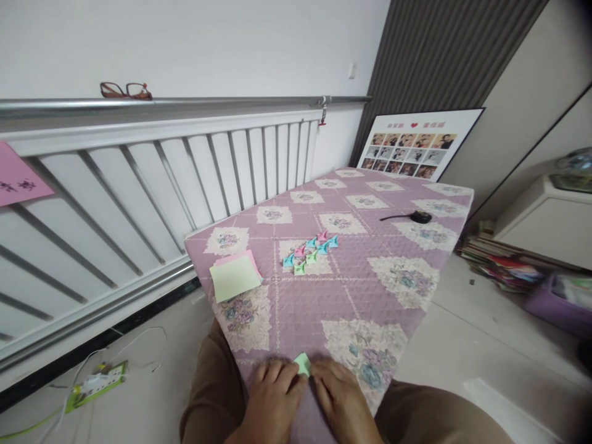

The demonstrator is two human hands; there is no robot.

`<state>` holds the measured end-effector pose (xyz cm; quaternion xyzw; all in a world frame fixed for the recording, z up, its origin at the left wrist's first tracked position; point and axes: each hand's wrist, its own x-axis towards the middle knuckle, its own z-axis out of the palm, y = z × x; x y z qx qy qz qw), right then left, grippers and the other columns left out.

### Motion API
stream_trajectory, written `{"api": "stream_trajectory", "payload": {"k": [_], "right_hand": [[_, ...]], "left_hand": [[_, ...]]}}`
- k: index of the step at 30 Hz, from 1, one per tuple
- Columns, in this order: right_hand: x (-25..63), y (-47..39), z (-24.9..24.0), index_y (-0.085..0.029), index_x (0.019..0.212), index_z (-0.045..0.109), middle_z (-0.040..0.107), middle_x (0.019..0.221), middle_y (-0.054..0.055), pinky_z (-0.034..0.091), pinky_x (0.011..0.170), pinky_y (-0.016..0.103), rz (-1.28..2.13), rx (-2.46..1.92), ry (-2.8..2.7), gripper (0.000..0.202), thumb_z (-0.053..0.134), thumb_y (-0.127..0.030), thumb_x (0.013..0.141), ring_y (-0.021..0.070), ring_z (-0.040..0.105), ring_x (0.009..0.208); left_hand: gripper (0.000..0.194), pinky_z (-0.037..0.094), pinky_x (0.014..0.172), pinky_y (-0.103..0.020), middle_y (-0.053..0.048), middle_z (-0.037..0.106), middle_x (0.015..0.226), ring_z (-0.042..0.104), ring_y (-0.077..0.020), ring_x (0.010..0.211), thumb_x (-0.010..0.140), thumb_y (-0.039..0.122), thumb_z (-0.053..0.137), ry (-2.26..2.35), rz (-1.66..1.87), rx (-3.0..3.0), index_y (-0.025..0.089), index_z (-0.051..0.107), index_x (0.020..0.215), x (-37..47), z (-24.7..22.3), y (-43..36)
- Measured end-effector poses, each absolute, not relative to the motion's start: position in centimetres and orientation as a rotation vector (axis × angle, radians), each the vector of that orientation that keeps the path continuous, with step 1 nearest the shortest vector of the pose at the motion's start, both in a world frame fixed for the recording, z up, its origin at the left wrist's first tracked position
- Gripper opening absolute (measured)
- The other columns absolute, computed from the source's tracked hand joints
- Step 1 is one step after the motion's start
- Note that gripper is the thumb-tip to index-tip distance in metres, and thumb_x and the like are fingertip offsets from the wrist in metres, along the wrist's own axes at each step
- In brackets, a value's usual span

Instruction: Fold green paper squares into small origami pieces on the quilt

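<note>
A small folded green paper [303, 364] lies on the near end of the cloth-covered table, between my two hands. My left hand [275, 394] has its fingers bent together and presses on the paper's left edge. On the other side, my right hand [340, 394] is closed at its right edge. Farther up the cloth sit several small folded paper pieces in pink, blue and green [311, 251]. To their left rests a stack of square sheets [235, 279], light green on top with pink beneath.
The table's floral cloth [314, 308] reaches away to a photo board [419, 145]. A black round object with a strap [420, 217] lies at the far right. A white radiator [185, 179] borders the left side, with glasses [126, 90] above.
</note>
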<state>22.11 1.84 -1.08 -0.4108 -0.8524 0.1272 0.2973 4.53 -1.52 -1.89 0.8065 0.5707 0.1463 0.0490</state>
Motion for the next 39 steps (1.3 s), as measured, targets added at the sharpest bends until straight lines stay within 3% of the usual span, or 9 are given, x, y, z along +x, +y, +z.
{"api": "stream_trajectory", "payload": {"k": [4,10,17,24,26,30,32,35,39], "right_hand": [[20.9,3.0,-1.1,-0.025,0.089,0.061,0.066,0.085,0.004,0.047,0.072,0.038,0.33,-1.394,-2.13,0.009,0.056,-0.028,0.083,0.0236,0.062,0.082],[19.6,4.4,-1.1,-0.023,0.122,0.052,0.056,0.127,0.011,0.035,0.093,0.05,0.218,-1.695,-2.095,0.052,0.063,-0.039,0.073,0.0328,0.045,0.119],[19.1,4.8,-0.4,-0.025,0.124,0.054,0.045,0.139,0.008,0.026,0.1,0.05,0.201,-1.845,-2.173,0.048,0.054,-0.042,0.079,0.0306,0.032,0.131],[19.1,5.9,-0.9,-0.025,0.122,0.054,0.05,0.135,0.01,0.027,0.096,0.056,0.164,-1.769,-2.098,0.043,0.055,-0.04,0.081,0.0328,0.037,0.126],[19.8,5.8,-0.9,-0.026,0.117,0.056,0.055,0.129,0.009,0.03,0.096,0.053,0.221,-1.644,-2.076,0.035,0.053,-0.035,0.084,0.0294,0.044,0.121],[21.2,4.7,-0.3,-0.026,0.089,0.064,0.067,0.096,0.003,0.039,0.087,0.039,0.5,-1.312,-2.204,0.017,0.047,-0.026,0.089,0.0202,0.059,0.094],[21.6,4.2,0.3,-0.027,0.091,0.065,0.067,0.094,0.002,0.039,0.087,0.038,0.57,-1.218,-2.265,0.014,0.052,-0.024,0.086,0.02,0.059,0.093],[21.7,3.7,0.9,-0.03,0.103,0.064,0.065,0.102,0.002,0.036,0.092,0.039,0.61,-1.191,-2.305,0.028,0.062,-0.02,0.077,0.0221,0.056,0.1],[21.6,3.8,1.0,-0.03,0.104,0.064,0.064,0.105,0.002,0.034,0.093,0.04,0.632,-1.231,-2.325,0.036,0.066,-0.018,0.07,0.023,0.054,0.103]], "left_hand": [[0.028,0.036,0.085,-0.039,0.003,0.062,0.118,0.052,-0.0231,0.101,0.091,0.031,0.054,1.764,0.475,2.535,0.036,0.056,0.118,4.6,-2.1,-1.9],[0.023,0.035,0.083,-0.038,0.003,0.062,0.117,0.052,-0.0215,0.1,0.093,0.037,0.047,1.837,0.677,2.68,0.036,0.059,0.113,4.4,-3.3,-1.9],[0.022,0.031,0.092,-0.041,0.004,0.064,0.111,0.051,-0.0207,0.099,0.094,0.036,0.043,1.896,0.874,2.787,0.035,0.062,0.107,4.7,-4.3,-1.7],[0.021,0.026,0.099,-0.045,0.003,0.065,0.104,0.052,-0.0203,0.096,0.094,0.029,0.045,1.944,0.922,2.71,0.035,0.063,0.103,5.2,-4.1,-1.7],[0.021,0.027,0.097,-0.044,0.002,0.064,0.107,0.051,-0.0211,0.097,0.091,0.029,0.049,1.912,0.856,2.665,0.037,0.062,0.106,5.0,-4.0,-1.8],[0.033,0.029,0.096,-0.044,0.0,0.059,0.119,0.049,-0.0247,0.105,0.086,0.025,0.053,1.782,0.565,2.473,0.036,0.057,0.117,4.4,-2.7,-2.0],[0.037,0.028,0.097,-0.042,0.001,0.059,0.12,0.048,-0.0233,0.107,0.086,0.019,0.05,1.738,0.495,2.316,0.035,0.055,0.12,4.4,-1.5,-1.8],[0.034,0.032,0.091,-0.037,0.002,0.061,0.111,0.049,-0.0204,0.101,0.085,0.017,0.051,1.733,0.5,2.119,0.033,0.058,0.114,4.4,0.3,-1.0],[0.022,0.033,0.085,-0.036,0.002,0.061,0.099,0.049,-0.0199,0.095,0.084,0.017,0.051,1.754,0.498,2.062,0.03,0.065,0.096,4.4,1.2,0.4]]}}
